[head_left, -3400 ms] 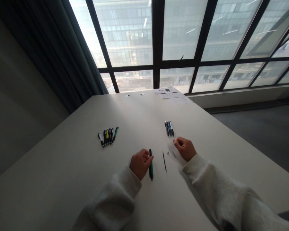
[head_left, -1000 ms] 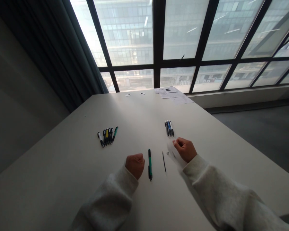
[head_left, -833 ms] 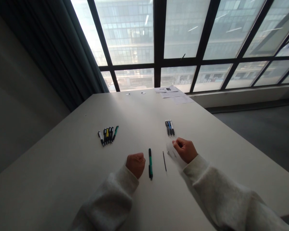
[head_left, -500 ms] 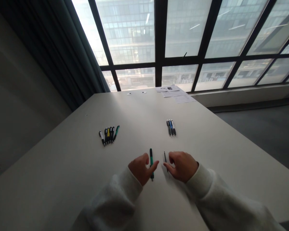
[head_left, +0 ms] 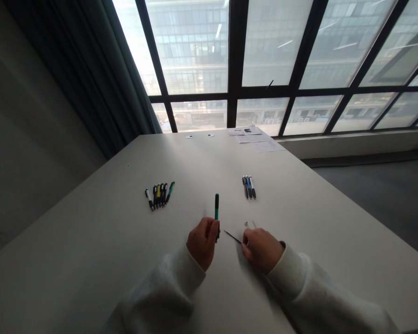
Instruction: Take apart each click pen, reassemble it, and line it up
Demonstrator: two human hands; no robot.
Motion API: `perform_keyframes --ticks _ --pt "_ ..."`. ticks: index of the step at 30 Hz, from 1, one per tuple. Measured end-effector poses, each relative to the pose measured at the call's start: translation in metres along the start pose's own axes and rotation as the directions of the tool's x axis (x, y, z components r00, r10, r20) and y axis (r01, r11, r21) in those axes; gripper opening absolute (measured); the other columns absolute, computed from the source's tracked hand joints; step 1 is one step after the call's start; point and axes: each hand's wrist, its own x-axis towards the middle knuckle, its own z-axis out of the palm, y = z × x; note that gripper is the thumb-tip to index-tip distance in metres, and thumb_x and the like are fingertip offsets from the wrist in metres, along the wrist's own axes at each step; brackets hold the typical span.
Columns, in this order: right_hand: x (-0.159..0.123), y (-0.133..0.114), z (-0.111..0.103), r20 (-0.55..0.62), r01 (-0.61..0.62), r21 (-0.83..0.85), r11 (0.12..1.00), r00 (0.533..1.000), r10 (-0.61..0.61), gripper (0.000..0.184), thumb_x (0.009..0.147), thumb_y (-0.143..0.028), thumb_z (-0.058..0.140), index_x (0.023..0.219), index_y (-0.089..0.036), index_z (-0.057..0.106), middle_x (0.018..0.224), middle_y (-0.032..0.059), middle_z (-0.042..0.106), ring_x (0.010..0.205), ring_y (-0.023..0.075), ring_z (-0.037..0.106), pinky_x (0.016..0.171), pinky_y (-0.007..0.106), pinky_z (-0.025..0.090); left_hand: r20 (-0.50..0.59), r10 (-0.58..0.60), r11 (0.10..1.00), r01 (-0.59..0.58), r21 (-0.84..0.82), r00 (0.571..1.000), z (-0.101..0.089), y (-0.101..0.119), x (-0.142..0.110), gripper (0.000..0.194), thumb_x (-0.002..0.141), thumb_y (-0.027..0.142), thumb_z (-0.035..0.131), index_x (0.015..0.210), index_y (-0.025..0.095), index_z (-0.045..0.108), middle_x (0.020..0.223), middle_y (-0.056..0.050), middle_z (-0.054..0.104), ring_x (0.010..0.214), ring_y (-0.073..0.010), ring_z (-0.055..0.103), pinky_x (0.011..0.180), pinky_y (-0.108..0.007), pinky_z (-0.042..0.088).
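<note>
Left hand [head_left: 202, 243] is curled shut around the lower part of a green-and-black retractable pen [head_left: 216, 212], which stands near upright above the fingers, its bottom end hidden in the grip. Right hand [head_left: 259, 250] is nearly closed, thumb and fingertips pinching the end of a thin black refill [head_left: 232, 237]. The refill slants left across the counter [head_left: 132, 278] toward the pen, its free tip just beside the pen's lower end, not touching as far as I can tell.

Two tiny pale parts [head_left: 245, 224] lie just past the right hand, too small to identify. Ahead on the left is a tight row of pens [head_left: 159, 195] with white, black, yellow and green barrels. Ahead on the right is a smaller bunch of pens [head_left: 249, 187], blue and black among them. Both sit well clear of the hands. Printed sheets of paper [head_left: 254, 137] and two small white discs [head_left: 199, 136] lie at the far end of the counter, below the tall window [head_left: 237, 60].
</note>
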Motion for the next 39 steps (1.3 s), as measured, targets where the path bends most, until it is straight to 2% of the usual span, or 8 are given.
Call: perform_keyframes --ticks 6,11,14,16,20,23,33,39 --pt "0.002 -0.001 0.006 0.055 0.091 0.061 0.994 0.994 -0.095 0.010 0.068 -0.019 0.058 0.074 -0.014 0.065 0.075 0.0117 0.071 0.070 0.0234 0.066 0.058 0.028 0.042 -0.015 -0.088 0.829 0.065 -0.555 0.996 0.004 0.002 0.002 0.037 0.088 0.053 0.052 0.093 0.016 0.053 0.080 -0.004 0.067 0.064 -0.0150 0.063 0.061 -0.030 0.052" --pt "0.004 0.009 -0.011 0.023 0.059 0.460 0.886 0.997 -0.079 0.004 0.062 -0.016 0.058 0.060 -0.017 0.054 0.056 0.0006 0.062 0.050 0.0118 0.056 0.048 0.021 0.040 0.116 -0.159 0.610 0.190 -0.770 0.980 0.003 0.005 0.004 0.044 0.075 0.047 0.073 0.101 0.015 0.057 0.079 -0.003 0.068 0.073 -0.0153 0.066 0.074 -0.032 0.053" --pt "0.003 0.018 -0.025 0.210 -0.132 0.755 0.643 0.977 -0.046 0.007 0.062 -0.018 0.054 0.062 -0.019 0.048 0.043 -0.0058 0.054 0.032 0.0075 0.044 0.031 0.017 0.031 0.274 -0.141 0.537 0.306 -0.786 0.951 0.005 0.004 0.001 0.041 0.074 0.042 0.076 0.101 0.015 0.060 0.082 -0.004 0.068 0.075 -0.0155 0.066 0.076 -0.032 0.052" --pt "0.003 0.022 -0.033 0.243 -0.175 0.877 0.447 0.965 -0.100 0.009 0.061 -0.018 0.054 0.065 -0.019 0.046 0.042 -0.0064 0.055 0.028 0.0079 0.043 0.026 0.015 0.029 0.399 -0.092 0.537 0.383 -0.752 0.912 0.007 0.004 -0.003 0.039 0.075 0.040 0.076 0.100 0.014 0.061 0.084 -0.006 0.068 0.073 -0.0158 0.066 0.073 -0.032 0.052" --pt "0.005 0.030 -0.040 0.049 -0.042 0.997 0.059 0.991 -0.125 0.018 0.061 -0.021 0.061 0.073 -0.018 0.048 0.049 -0.0032 0.062 0.027 0.0092 0.046 0.023 0.017 0.032 0.585 -0.011 0.611 0.469 -0.638 0.811 0.012 0.005 -0.011 0.038 0.076 0.041 0.074 0.097 0.012 0.062 0.083 -0.007 0.067 0.067 -0.0150 0.065 0.065 -0.030 0.051" --pt "0.008 0.033 -0.039 -0.134 0.132 0.985 -0.115 0.991 -0.005 0.022 0.065 -0.026 0.065 0.078 -0.018 0.049 0.051 -0.0034 0.062 0.028 0.0077 0.045 0.024 0.015 0.029 0.650 -0.006 0.654 0.494 -0.572 0.760 0.014 0.008 -0.015 0.038 0.076 0.041 0.074 0.095 0.012 0.061 0.081 -0.007 0.067 0.065 -0.0145 0.065 0.062 -0.029 0.050" --pt "0.011 0.036 -0.036 -0.217 0.228 0.968 -0.109 0.971 0.104 0.015 0.075 -0.027 0.058 0.082 -0.021 0.046 0.050 -0.0060 0.057 0.031 0.0073 0.043 0.028 0.014 0.026 0.690 -0.002 0.697 0.496 -0.517 0.723 0.011 0.014 -0.015 0.040 0.074 0.044 0.075 0.093 0.011 0.061 0.080 -0.007 0.067 0.060 -0.0124 0.063 0.054 -0.024 0.049" --pt "0.013 0.039 -0.029 -0.259 0.259 0.966 -0.010 0.965 -0.024 0.017 0.076 -0.028 0.063 0.080 -0.018 0.050 0.055 -0.0046 0.057 0.035 0.0077 0.046 0.029 0.016 0.030 0.693 -0.028 0.717 0.498 -0.488 0.720 0.012 0.012 -0.016 0.041 0.076 0.046 0.072 0.095 0.012 0.059 0.082 -0.008 0.066 0.059 -0.0140 0.063 0.046 -0.024 0.050"
